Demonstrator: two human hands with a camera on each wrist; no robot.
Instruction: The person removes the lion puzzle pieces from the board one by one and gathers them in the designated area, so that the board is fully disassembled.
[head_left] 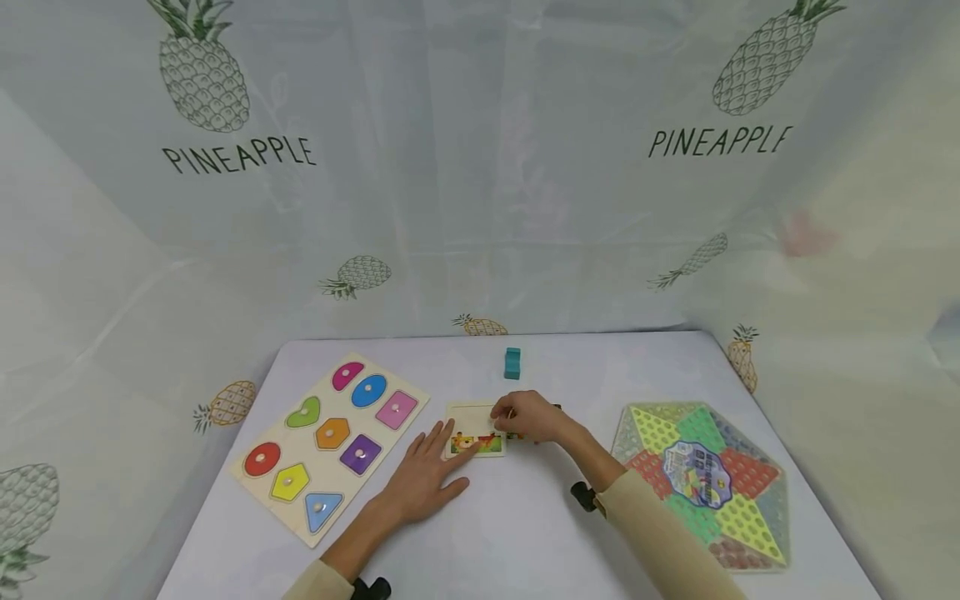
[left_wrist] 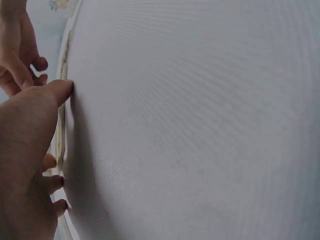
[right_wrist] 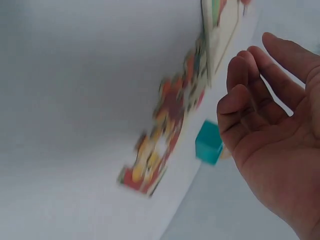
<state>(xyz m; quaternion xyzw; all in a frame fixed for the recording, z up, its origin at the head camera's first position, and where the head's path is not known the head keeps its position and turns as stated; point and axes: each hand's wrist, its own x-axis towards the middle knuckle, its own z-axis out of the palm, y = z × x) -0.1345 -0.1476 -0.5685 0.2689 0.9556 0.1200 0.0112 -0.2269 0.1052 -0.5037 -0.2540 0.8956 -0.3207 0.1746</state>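
A small puzzle board (head_left: 471,414) lies mid-table, its lower strip filled with colourful picture pieces (head_left: 477,443). My left hand (head_left: 423,482) has its fingers spread, the fingertips touching the board's left and lower edges. Over the board's right side hovers my right hand (head_left: 531,415), with loosely bent fingers; in the right wrist view nothing shows between thumb and fingertips (right_wrist: 235,100). Loose picture pieces (right_wrist: 150,157) lie on the table beside the board, blurred in that view. From the head, the right hand mostly hides them.
A teal wavy block (head_left: 512,363) stands behind the board. On the left lies a wooden shape board (head_left: 341,433) with knobbed coloured pieces. A hexagonal star-patterned game board (head_left: 723,458) lies on the right, near the right forearm. A pineapple-printed curtain (head_left: 480,167) hangs behind the table.
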